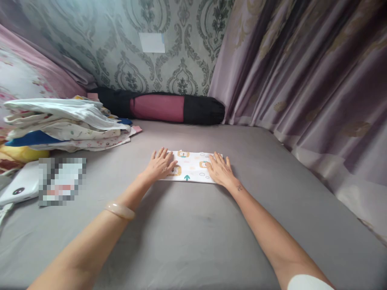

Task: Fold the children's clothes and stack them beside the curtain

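A folded white cloth (193, 166) printed with orange lions and small green plants lies flat on the grey bed sheet (187, 233). On its left end rests my left hand (161, 164), fingers spread and pointing away from me. My right hand (220, 169) lies flat over the right end, its fingers apart too. Neither hand grips the cloth; both palms touch its top, hiding its two ends.
To the left is a pile of folded clothes (69, 125). Nearer me lie a white device (22, 185) with a cable and a blurred-out flat object (62, 181). A black and maroon rolled bag (157, 108) stretches along the wall. Purple curtains (272, 60) hang at the right.
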Demonstrator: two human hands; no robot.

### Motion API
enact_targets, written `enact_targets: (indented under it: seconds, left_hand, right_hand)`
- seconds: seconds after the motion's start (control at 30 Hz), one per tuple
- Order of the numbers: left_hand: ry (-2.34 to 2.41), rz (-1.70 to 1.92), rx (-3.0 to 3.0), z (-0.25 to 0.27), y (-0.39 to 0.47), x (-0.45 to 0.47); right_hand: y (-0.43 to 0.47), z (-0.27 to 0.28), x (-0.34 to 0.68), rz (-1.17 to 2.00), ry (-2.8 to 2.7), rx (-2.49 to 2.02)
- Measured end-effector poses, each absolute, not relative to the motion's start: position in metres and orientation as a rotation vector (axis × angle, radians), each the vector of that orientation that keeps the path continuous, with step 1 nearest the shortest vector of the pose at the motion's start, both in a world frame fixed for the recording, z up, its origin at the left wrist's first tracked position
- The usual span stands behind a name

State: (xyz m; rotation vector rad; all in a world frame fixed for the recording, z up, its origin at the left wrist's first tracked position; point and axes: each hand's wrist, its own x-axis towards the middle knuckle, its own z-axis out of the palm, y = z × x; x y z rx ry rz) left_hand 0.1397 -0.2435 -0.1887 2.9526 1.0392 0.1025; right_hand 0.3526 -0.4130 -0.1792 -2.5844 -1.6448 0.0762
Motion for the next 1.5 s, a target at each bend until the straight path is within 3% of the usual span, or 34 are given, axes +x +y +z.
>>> enact_targets:
  seconds: [0.4, 1.5]
  left_hand:
    - [0.963, 0.262, 3.036, -0.211, -0.258, 0.158]
    - [0.933, 0.278, 2.969, -0.206, -0.283, 0.184]
  right_hand:
    - [-0.404, -0.195, 0.339, 0.050, -1.600, -2.513]
    - [-0.384, -0.199, 0.317, -0.003, -1.565, -2.485]
